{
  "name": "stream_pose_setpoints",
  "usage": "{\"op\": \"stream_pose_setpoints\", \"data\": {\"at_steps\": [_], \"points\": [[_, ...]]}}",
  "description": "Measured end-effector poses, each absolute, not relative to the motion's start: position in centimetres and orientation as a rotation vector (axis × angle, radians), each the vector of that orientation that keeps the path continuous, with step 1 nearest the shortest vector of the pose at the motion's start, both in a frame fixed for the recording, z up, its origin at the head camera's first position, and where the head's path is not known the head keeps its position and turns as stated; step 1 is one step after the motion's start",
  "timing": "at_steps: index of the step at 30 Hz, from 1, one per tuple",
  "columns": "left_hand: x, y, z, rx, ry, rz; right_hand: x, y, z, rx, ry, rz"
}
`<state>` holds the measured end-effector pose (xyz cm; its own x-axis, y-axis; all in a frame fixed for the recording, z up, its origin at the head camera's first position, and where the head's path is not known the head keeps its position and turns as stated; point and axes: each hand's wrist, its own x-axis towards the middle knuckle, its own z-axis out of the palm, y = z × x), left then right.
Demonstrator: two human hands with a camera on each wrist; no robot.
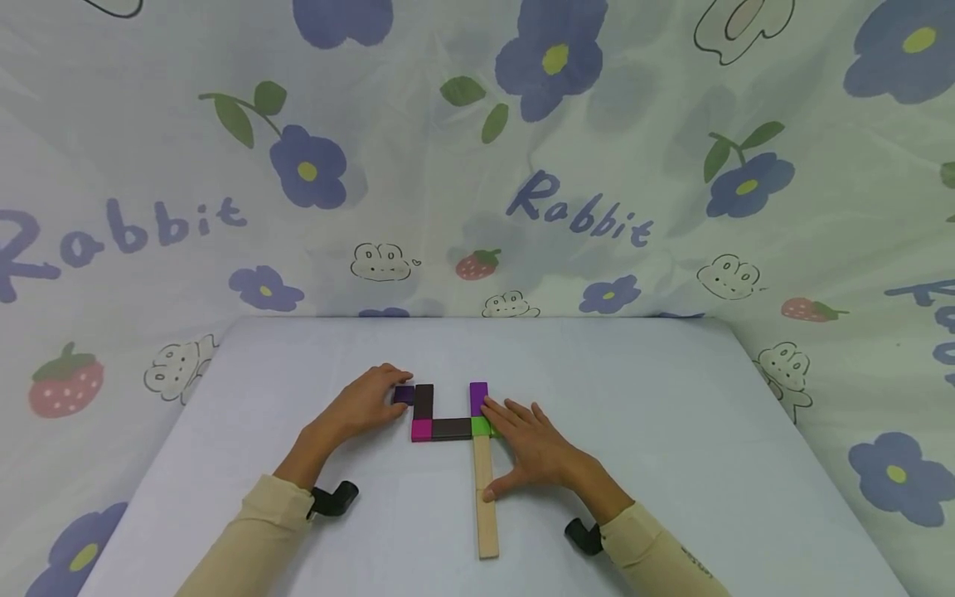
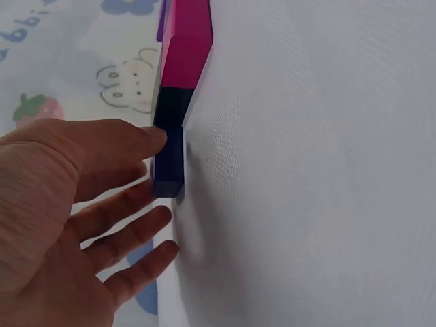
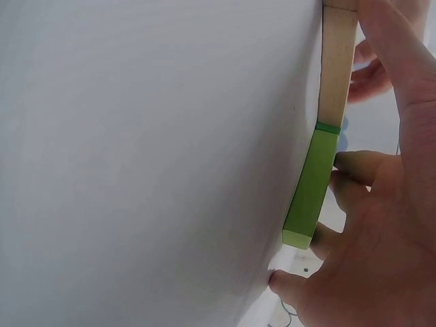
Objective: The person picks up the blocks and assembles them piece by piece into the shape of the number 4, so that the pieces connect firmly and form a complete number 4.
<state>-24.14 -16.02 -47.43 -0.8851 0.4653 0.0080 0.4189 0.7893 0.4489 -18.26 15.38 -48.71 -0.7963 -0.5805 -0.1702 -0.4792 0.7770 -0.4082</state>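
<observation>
Flat coloured blocks lie joined in an angular figure on the white table. At its left end my left hand pinches a small dark purple block between thumb and fingers, against a black block. A magenta block forms the corner below, followed by a second black block. My right hand spreads over the right side, fingertips at a bright purple block and a green block. Its thumb touches the plain wooden blocks that run toward me; the hand partly hides the green piece.
The white table extends on all sides of the figure. Behind it hangs a cloth printed with flowers and rabbits. A black wrist mount juts from the left sleeve, another mount from the right.
</observation>
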Motion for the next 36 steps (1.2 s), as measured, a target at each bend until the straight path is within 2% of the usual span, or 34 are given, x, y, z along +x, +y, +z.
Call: {"op": "stream_pose_setpoints", "data": {"at_steps": [36], "points": [[-26.9,-15.9,-47.4,0.664,2.926,0.751,-18.3,15.4,-48.8,-0.797,2.676,-0.507]]}}
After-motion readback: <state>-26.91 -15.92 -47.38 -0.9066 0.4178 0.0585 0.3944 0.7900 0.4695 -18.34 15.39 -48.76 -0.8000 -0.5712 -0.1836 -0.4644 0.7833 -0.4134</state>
